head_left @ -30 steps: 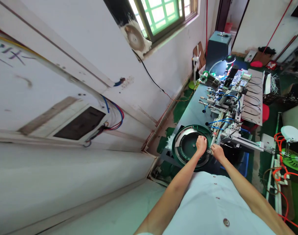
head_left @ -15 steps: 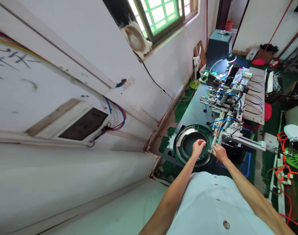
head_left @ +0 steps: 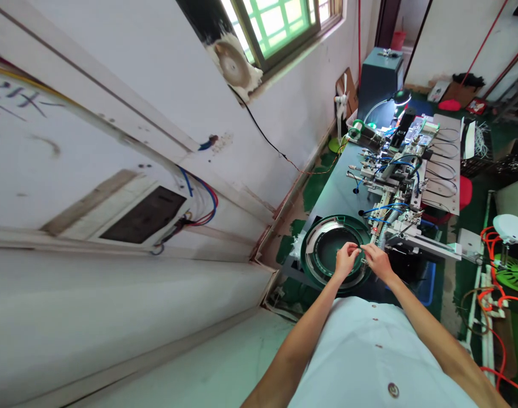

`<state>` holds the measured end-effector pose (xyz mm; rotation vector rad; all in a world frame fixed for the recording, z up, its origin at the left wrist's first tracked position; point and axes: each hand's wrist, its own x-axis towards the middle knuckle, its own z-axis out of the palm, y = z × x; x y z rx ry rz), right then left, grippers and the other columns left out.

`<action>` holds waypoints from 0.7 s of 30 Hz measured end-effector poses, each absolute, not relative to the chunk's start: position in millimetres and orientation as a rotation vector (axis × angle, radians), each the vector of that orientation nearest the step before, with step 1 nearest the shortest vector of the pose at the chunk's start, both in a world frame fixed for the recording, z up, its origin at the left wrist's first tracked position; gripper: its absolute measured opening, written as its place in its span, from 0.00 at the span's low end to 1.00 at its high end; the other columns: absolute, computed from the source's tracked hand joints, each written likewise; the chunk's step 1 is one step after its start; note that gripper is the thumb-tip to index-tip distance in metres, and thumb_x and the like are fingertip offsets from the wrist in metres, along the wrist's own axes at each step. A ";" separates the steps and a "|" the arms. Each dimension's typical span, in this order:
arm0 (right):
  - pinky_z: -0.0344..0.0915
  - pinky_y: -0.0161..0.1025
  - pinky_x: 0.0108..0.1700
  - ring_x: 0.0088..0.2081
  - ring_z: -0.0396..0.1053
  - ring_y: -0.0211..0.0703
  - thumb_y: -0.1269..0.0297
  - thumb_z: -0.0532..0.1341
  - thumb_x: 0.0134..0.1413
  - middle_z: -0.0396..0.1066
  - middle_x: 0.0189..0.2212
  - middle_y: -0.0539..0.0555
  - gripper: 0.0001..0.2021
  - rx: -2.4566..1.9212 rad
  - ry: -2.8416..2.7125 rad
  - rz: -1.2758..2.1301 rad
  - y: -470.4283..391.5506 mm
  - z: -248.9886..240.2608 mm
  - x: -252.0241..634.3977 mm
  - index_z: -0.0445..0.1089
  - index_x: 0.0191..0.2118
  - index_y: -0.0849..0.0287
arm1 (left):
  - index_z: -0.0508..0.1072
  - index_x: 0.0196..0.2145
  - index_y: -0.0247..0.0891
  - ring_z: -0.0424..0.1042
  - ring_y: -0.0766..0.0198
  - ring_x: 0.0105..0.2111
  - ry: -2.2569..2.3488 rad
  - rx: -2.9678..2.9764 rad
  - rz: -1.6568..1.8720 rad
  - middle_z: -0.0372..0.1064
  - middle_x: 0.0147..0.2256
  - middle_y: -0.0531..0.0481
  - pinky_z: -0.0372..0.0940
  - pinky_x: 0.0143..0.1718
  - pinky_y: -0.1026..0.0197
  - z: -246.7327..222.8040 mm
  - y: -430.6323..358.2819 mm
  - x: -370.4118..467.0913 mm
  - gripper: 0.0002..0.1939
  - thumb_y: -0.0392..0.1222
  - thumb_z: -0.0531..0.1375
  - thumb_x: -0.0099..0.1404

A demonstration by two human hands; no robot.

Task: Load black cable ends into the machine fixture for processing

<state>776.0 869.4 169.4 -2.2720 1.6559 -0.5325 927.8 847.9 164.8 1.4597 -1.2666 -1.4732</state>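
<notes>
Over the right part of the round green feeder bowl (head_left: 316, 243), my left hand (head_left: 347, 259) is closed in a pinch; whatever lies between its fingertips is too small to make out. My right hand (head_left: 377, 262) is pinched too, its fingertips almost meeting those of my left hand above the bowl's right rim. What it holds is also too small to name. Just beyond my right hand runs the narrow metal feed track (head_left: 374, 229), which leads up to the machine (head_left: 395, 175) with its blue air tubes.
The blue-grey worktable (head_left: 333, 195) carries the machine. A lit lamp (head_left: 401, 98) and a wire spool (head_left: 356, 130) stand at its far end. A wall with a window (head_left: 280, 25) is on the left. At the right are a white round lamp (head_left: 512, 230) and orange cables (head_left: 492, 243).
My right hand has moved left and slightly up, off the end of the metal track, to my left hand's fingertips. My left hand has barely shifted.
</notes>
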 end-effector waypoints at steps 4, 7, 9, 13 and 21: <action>0.64 0.33 0.38 0.39 0.71 0.40 0.71 0.53 0.62 0.72 0.41 0.56 0.13 -2.336 1.572 -0.456 870.1 171.6 770.0 0.72 0.46 0.55 | 0.71 0.41 0.39 0.75 0.64 0.35 -1.382 1.432 -1.492 0.76 0.34 0.49 0.68 0.40 0.62 166.1 849.4 929.1 0.10 0.35 0.58 0.60; 0.61 0.32 0.37 0.37 0.70 0.39 0.69 0.54 0.63 0.72 0.38 0.55 0.11 -2.379 1.522 -0.375 872.5 174.4 765.7 0.73 0.43 0.55 | 0.73 0.41 0.40 0.75 0.65 0.34 -1.494 1.401 -1.526 0.76 0.33 0.51 0.68 0.40 0.63 165.3 849.5 930.6 0.11 0.35 0.56 0.61; 0.60 0.31 0.36 0.35 0.69 0.37 0.68 0.54 0.63 0.72 0.37 0.53 0.10 -2.394 1.497 -0.319 875.4 174.6 763.9 0.73 0.41 0.55 | 0.75 0.39 0.39 0.75 0.64 0.33 -1.573 1.389 -1.548 0.76 0.32 0.51 0.68 0.38 0.63 164.5 849.7 931.1 0.11 0.35 0.56 0.60; 0.57 0.30 0.32 0.32 0.69 0.36 0.68 0.53 0.63 0.71 0.35 0.53 0.10 -2.357 1.565 -0.232 880.3 170.7 763.7 0.72 0.39 0.57 | 0.77 0.34 0.39 0.73 0.63 0.32 -1.699 1.419 -1.508 0.76 0.31 0.50 0.66 0.37 0.64 165.9 851.6 929.9 0.10 0.39 0.56 0.61; 0.53 0.31 0.28 0.29 0.68 0.37 0.68 0.53 0.63 0.70 0.33 0.53 0.10 -2.270 1.708 -0.123 873.0 171.8 765.9 0.71 0.33 0.58 | 0.78 0.28 0.40 0.70 0.62 0.28 -1.815 1.490 -1.348 0.74 0.27 0.49 0.62 0.35 0.64 172.9 848.7 927.5 0.08 0.43 0.60 0.58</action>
